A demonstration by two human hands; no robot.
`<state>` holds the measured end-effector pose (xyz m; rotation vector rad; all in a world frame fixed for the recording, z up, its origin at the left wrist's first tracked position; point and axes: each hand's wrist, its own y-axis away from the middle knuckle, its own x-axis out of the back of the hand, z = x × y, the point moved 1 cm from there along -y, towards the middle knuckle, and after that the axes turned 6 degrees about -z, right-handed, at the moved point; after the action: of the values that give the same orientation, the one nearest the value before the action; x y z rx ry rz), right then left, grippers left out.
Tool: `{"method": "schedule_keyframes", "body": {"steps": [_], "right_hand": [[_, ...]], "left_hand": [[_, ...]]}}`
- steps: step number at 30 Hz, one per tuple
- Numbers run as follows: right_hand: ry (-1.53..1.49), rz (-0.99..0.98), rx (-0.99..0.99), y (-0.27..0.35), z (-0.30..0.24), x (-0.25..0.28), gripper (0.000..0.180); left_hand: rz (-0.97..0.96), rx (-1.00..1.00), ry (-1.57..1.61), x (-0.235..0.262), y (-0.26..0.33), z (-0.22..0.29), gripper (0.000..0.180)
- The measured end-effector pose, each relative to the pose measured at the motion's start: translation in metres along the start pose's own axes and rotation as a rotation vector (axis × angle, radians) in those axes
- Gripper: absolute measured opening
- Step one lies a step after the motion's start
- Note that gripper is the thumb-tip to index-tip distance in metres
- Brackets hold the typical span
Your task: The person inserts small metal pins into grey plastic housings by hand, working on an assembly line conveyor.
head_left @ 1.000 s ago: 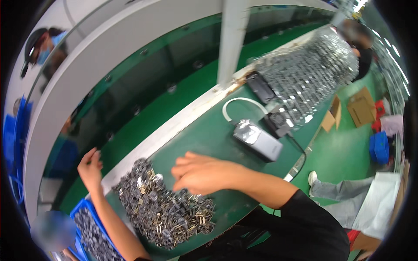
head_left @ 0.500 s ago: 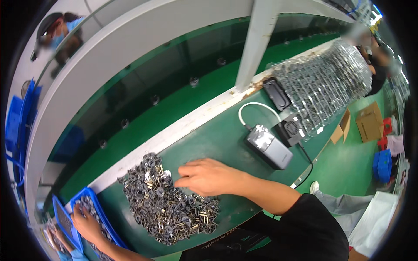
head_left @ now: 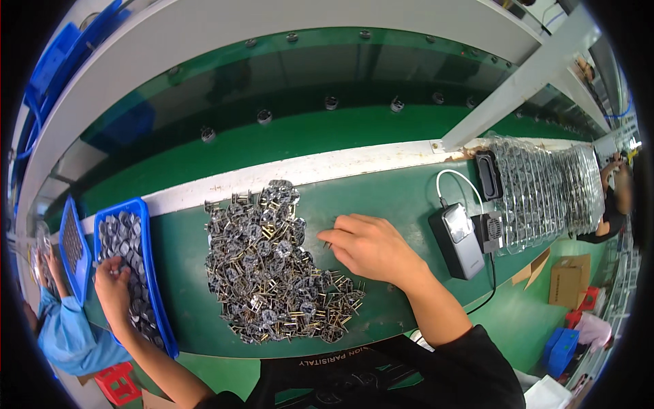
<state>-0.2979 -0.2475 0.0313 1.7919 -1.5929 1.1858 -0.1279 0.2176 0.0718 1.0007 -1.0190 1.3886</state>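
My left hand is at the near-left side of a blue tray filled with small grey round pieces. Its fingers are curled together over the pieces; what lies between them is mostly hidden. To the right of the tray, a large heap of dark round parts with brass-coloured metal pins covers the green bench. Just right of the heap's upper part hovers my right hand, fingers pinched. A bit of a small dark part shows at its fingertips, mostly covered by them.
A grey power bank with a white cable stands to the right, beside a small black fan-like device. Clear plastic blister trays are stacked beyond. Behind a white rail, a green conveyor carries spaced round parts. A blue-sleeved co-worker is at the left.
The view has swung left and levelled, so the bench things sit differently in it. My right hand stays pinched beside the heap; my left stays at the blue tray.
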Motion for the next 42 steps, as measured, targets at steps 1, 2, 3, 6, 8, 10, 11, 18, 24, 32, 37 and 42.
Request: {"method": "schedule_keyframes", "body": {"steps": [1,2,3,6,8,10,11,18,24,32,37,42], "right_hand": [[0.006,0.010,-0.010,-0.001,0.000,0.002,0.022],[0.010,0.022,-0.020,-0.002,0.000,0.003,0.021],[0.012,0.017,-0.007,-0.001,-0.001,0.002,0.021],[-0.010,0.023,-0.018,-0.001,0.000,0.005,0.020],[-0.026,0.041,-0.015,-0.004,-0.003,0.007,0.021],[-0.030,0.030,-0.011,-0.007,-0.005,0.007,0.022],[-0.005,0.035,-0.045,-0.005,-0.005,0.012,0.023],[-0.079,0.019,-0.126,-0.009,-0.009,0.009,0.016],[-0.512,0.169,-0.080,-0.011,-0.026,0.011,0.019],[-0.707,0.421,-0.004,-0.009,-0.027,0.015,0.017],[-0.505,0.413,0.050,-0.008,-0.026,0.020,0.021],[-0.421,0.413,0.043,-0.006,-0.024,0.021,0.023]], "left_hand": [[-0.018,-0.008,0.021,0.001,-0.006,-0.002,0.033],[-0.034,-0.017,0.041,0.001,-0.010,-0.003,0.035],[-0.027,-0.006,0.045,0.001,-0.009,-0.004,0.035],[-0.030,-0.218,-0.227,0.006,-0.008,0.012,0.037],[-0.061,-0.184,-0.156,0.013,-0.004,0.014,0.038],[-0.038,-0.220,-0.091,0.020,0.005,0.015,0.037],[0.006,-0.293,-0.104,0.021,0.007,0.030,0.036],[0.153,-0.220,0.462,0.031,0.037,0.085,0.035],[-0.218,-0.393,1.099,-0.016,0.073,0.172,0.033],[-1.004,-0.302,1.227,-0.054,0.094,0.259,0.045],[-1.103,-0.259,1.211,-0.063,0.093,0.274,0.047],[-1.136,-0.236,1.332,-0.071,0.096,0.268,0.040]]}}
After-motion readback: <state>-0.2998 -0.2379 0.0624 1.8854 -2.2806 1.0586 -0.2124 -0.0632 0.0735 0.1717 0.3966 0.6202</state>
